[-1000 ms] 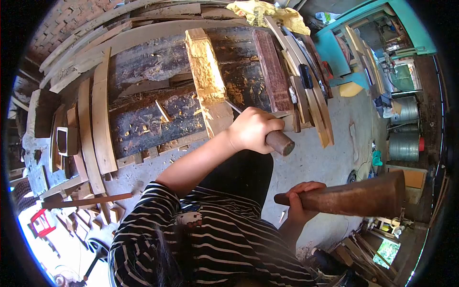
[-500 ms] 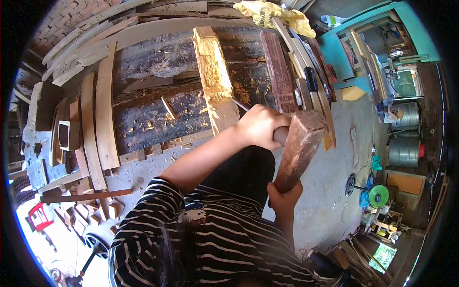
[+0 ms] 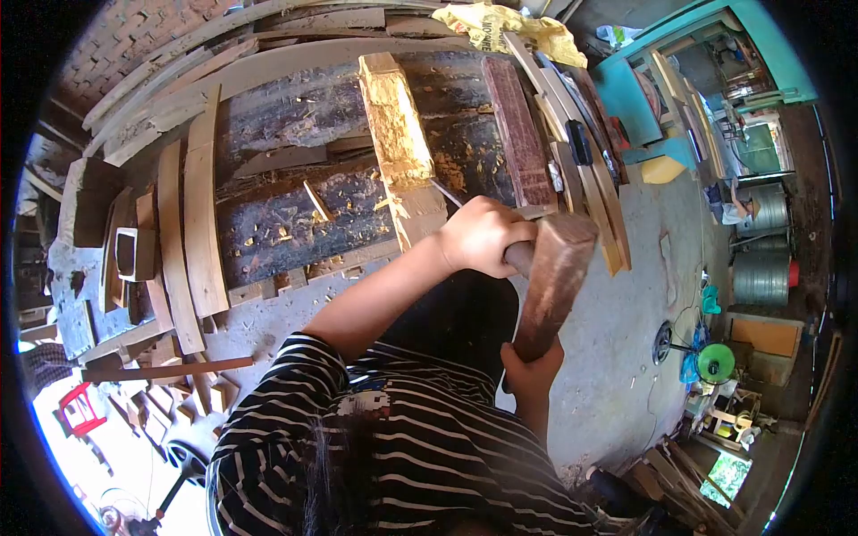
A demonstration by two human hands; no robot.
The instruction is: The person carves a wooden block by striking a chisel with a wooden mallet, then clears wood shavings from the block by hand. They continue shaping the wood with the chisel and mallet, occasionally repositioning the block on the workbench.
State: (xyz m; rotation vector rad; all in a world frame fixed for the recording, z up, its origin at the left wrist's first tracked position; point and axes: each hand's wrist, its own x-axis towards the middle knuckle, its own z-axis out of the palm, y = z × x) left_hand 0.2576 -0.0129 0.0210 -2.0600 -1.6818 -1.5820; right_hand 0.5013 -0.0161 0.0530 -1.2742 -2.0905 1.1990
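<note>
My left hand [image 3: 490, 236] is wrapped around a chisel [image 3: 519, 256], whose thin metal blade points up and left. The blade's tip sits at the carved face of a yellow wooden beam [image 3: 393, 116], rough and chipped along most of its length. In my right hand [image 3: 534, 368] is a wooden mallet [image 3: 556, 284], a heavy reddish-brown block, gripped at its lower end. Its slightly blurred upper part overlaps the butt of the chisel handle in this view. Wood chips lie around the beam on the dark work surface [image 3: 268, 205].
A dark reddish board [image 3: 518, 134] lies right of the beam, beside several long strips [image 3: 572, 152]. Long planks [image 3: 204, 214] lie to the left. A yellow sack [image 3: 518, 29] is at the back. Offcuts [image 3: 183, 393] cover the floor at lower left; a green fan [image 3: 715, 363] stands right.
The mallet's upper part has moved slightly left and down, nearer the chisel handle. My left hand and the chisel hold almost the same place at the beam. The view has shifted slightly.
</note>
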